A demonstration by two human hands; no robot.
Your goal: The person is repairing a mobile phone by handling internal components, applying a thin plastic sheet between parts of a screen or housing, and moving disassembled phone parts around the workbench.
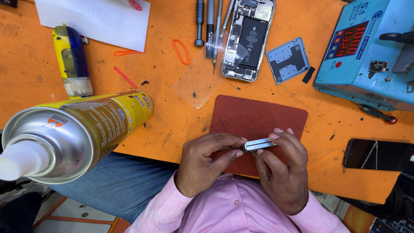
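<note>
2 hands (246,166) half-hide a thin silver part (258,144), edge-on.

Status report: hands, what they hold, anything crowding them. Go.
Left hand and right hand both pinch a thin silver phone part. Held over the red mat. Yellow spray can close at left.

An orange worktop (164,116) carries a dark red mat (254,116). An opened phone (249,39) lies at the far edge, with a row of screwdrivers (210,26) just to one side of it and a grey metal plate (287,60) to the other. A blue machine with a red display (366,47) stands in the corner. A yellow spray can (82,133) looms close to the camera. A white sheet (97,19), orange rubber bands (181,51) and a dark phone (375,154) also lie about.
</note>
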